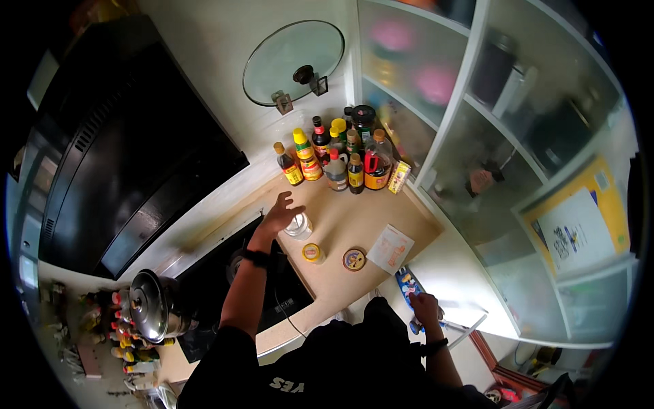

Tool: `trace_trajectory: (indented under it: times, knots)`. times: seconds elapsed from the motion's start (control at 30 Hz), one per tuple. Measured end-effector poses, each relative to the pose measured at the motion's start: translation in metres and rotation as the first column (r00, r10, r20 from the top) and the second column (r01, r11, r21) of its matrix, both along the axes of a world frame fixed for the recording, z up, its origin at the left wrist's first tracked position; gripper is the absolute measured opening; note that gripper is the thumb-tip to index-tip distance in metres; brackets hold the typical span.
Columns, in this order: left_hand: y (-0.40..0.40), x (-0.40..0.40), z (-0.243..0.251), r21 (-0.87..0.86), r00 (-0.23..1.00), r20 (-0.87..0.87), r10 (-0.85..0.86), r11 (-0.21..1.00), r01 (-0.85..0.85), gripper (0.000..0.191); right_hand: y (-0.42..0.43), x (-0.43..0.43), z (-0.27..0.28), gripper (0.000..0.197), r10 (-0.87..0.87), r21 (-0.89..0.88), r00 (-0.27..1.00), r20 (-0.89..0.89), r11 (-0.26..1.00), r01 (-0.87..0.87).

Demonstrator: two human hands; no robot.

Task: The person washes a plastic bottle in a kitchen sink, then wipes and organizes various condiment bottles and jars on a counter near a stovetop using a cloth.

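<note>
Beside the black cooktop [276,296], my left hand [278,212] reaches over the counter with its fingers spread and bent. Its thumb overlaps the top of a clear glass jar [300,229]; whether they touch is unclear. Just in front of that jar stands a small jar with a yellow lid [311,252]. A round patterned lid or tin [354,259] lies farther right, near a white paper packet with red print [391,249]. My right hand [426,308] hangs beyond the counter edge with curled fingers, and nothing shows in it.
Several sauce bottles [335,171] crowd the counter's back corner beneath a glass pan lid [291,64] on wall hooks. A range hood [138,153] hangs at left above a lidded steel pot [150,307]. Frosted cabinet doors [454,153] line the right; a blue scooter [407,283] is below.
</note>
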State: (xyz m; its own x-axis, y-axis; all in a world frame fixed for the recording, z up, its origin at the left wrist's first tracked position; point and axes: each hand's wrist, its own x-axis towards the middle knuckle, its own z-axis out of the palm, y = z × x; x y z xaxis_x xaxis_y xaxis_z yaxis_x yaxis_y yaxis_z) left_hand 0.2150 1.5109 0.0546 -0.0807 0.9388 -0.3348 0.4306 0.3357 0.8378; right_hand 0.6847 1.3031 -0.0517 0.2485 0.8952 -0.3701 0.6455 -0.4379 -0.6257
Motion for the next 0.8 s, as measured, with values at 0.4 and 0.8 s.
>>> trace_trajectory:
  times: [0.4,0.8]
  knots:
    - [0.157,-0.058,-0.085,0.338,0.901,-0.184,0.394,0.886,-0.318,0.075,0.150,-0.004,0.027,0.028,0.425,0.097,0.885,-0.189,0.905,-0.414]
    - [0.173,-0.064,-0.074,0.427,0.883,-0.298,0.362,0.878,-0.216,0.058,0.109,0.031,-0.011,0.027,0.357,-0.048,0.898,-0.259,0.923,-0.381]
